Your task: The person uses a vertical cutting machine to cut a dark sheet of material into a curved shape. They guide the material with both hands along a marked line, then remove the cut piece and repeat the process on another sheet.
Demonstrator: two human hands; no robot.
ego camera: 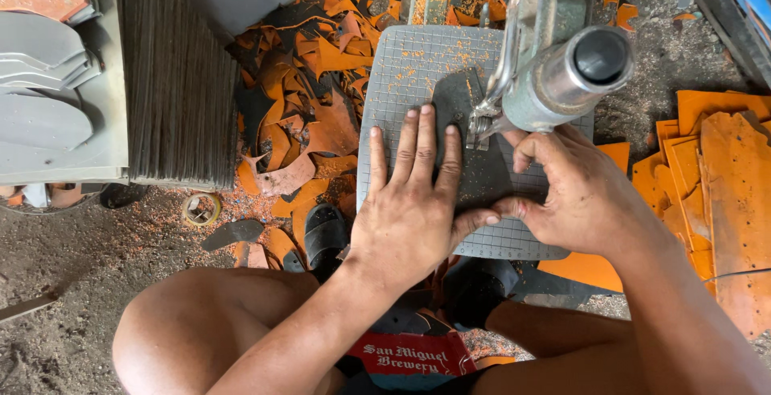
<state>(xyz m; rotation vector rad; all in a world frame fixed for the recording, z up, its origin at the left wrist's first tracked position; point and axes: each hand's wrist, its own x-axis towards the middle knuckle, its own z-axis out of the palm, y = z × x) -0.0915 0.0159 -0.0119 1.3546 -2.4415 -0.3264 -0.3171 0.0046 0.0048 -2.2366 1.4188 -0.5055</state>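
Both hands press a dark rubber sheet (474,162) flat on the gridded saw desk (401,66): the left hand (414,210) lies open, the right hand (574,194) pinches its edge. The blade (479,126) stands partway into the sheet, most uncut. Orange offcuts (313,82) litter the floor.

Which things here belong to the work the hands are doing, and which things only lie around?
In use:
left hand
right hand
dark sole-shaped piece
gridded cutting table
saw machine head

Lying about:
orange offcuts
orange sheets
stacked grey soles
tape roll
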